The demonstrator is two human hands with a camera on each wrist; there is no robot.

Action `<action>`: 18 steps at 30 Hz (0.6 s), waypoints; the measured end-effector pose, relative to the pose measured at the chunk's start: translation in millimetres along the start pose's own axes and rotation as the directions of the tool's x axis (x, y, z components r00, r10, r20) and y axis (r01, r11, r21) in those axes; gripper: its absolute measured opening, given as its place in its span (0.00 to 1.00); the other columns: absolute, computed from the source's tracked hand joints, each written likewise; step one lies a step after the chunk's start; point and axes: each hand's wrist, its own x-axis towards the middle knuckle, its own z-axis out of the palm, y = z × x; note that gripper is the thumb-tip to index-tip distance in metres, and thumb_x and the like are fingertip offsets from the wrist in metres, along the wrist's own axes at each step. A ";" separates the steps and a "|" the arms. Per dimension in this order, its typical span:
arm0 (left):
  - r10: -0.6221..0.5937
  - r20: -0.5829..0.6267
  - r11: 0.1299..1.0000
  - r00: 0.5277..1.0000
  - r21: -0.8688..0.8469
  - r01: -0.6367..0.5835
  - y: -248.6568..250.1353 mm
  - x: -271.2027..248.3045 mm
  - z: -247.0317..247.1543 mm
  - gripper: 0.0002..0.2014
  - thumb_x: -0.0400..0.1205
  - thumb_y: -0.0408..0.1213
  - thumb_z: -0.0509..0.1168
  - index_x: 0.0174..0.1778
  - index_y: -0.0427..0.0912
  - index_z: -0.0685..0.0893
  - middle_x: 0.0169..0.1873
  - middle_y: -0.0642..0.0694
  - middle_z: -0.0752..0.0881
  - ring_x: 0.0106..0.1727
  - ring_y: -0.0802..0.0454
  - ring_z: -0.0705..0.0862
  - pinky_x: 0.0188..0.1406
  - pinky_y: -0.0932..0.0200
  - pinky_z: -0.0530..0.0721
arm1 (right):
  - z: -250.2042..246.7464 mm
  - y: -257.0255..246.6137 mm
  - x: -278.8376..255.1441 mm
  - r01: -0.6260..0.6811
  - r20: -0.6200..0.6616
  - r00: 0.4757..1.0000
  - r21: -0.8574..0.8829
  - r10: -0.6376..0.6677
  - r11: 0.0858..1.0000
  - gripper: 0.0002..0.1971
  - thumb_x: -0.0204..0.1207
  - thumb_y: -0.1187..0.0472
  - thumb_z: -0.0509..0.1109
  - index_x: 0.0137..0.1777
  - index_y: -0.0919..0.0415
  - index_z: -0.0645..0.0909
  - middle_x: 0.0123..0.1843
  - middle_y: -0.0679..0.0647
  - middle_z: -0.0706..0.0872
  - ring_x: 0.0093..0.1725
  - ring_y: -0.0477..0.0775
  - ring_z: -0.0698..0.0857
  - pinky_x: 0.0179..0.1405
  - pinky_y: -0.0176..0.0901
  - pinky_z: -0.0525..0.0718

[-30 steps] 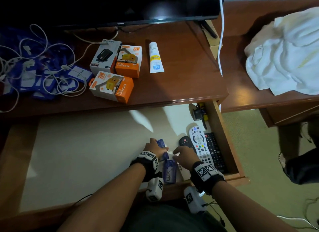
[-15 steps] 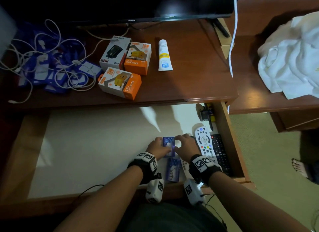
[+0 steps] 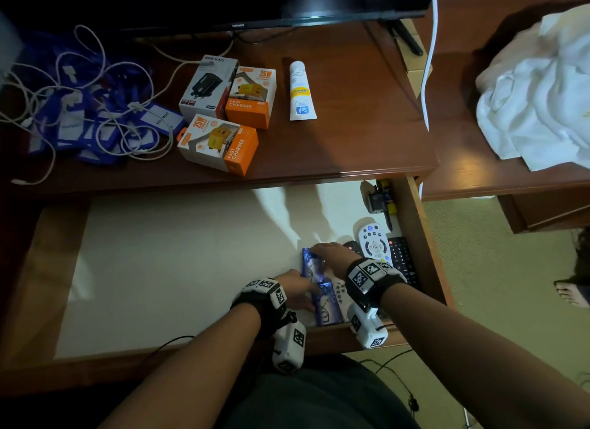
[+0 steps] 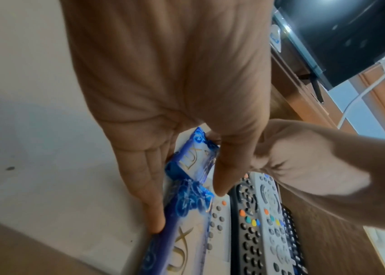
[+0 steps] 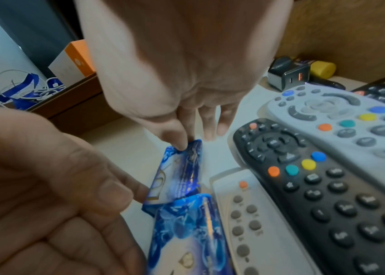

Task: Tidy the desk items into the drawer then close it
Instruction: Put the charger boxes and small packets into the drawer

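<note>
A dark reddish wooden desk sits under a black screen, and below its edge a wide drawer with a pale lining stands pulled out. In its near right corner lie two blue glossy soap packets end to end: the farther soap packet and the nearer soap packet, both just beside a row of remote controls along the drawer's right wall.

The right hand pinches the far end of the farther packet between thumb and fingertips. The left hand lies flat with straight fingers pressed along the left edges of the packets, squaring them up (not gripping anything).

These packets are probably light and firm inside, but the wrapper looks slick and crinkly, so a pinch on the crimped end could slip or tear; taking the long sides would be surer.

Still up on the desk: three cardboard charger boxes, orange and white, a white tube, and a tangle of white cables and blue tags. Much of the tidying seems left, and the drawer is not yet closed.
</note>
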 end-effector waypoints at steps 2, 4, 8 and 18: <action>-0.037 0.054 0.999 0.998 -0.029 0.039 2.5 -3.0 -2.4 0.13 0.75 0.31 0.72 0.54 0.30 0.84 0.50 0.32 0.89 0.53 0.39 0.89 0.47 0.53 0.88 | -0.5 1.5 -2.0 -0.006 -0.017 1.000 -0.002 0.006 1.000 0.21 0.73 0.76 0.60 0.66 0.66 0.77 0.66 0.62 0.81 0.68 0.63 0.77 0.66 0.55 0.75; -0.061 0.113 0.996 0.992 -0.063 0.068 4.8 -4.4 -6.2 0.13 0.77 0.31 0.72 0.54 0.29 0.84 0.48 0.33 0.90 0.51 0.41 0.90 0.42 0.57 0.86 | 1.3 2.9 -3.9 -0.030 -0.044 0.999 -0.029 0.029 0.999 0.23 0.75 0.75 0.60 0.70 0.61 0.75 0.69 0.59 0.79 0.72 0.61 0.73 0.69 0.57 0.73; -0.021 0.130 0.997 0.991 -0.069 0.031 3.2 -7.7 -3.4 0.18 0.81 0.30 0.67 0.64 0.25 0.80 0.58 0.30 0.86 0.53 0.42 0.87 0.54 0.55 0.87 | 7.9 2.3 -1.1 -0.045 -0.096 0.994 -0.024 0.043 0.999 0.24 0.77 0.71 0.60 0.73 0.57 0.72 0.71 0.56 0.77 0.74 0.59 0.70 0.70 0.57 0.71; 0.012 0.122 0.998 0.992 0.053 -0.019 1.3 -5.2 -8.4 0.18 0.80 0.35 0.70 0.62 0.30 0.82 0.56 0.40 0.88 0.56 0.46 0.87 0.56 0.58 0.85 | 12.5 -1.9 -3.0 -0.110 -0.111 0.987 0.077 0.118 0.991 0.25 0.76 0.69 0.61 0.74 0.59 0.72 0.71 0.58 0.77 0.70 0.62 0.74 0.69 0.54 0.73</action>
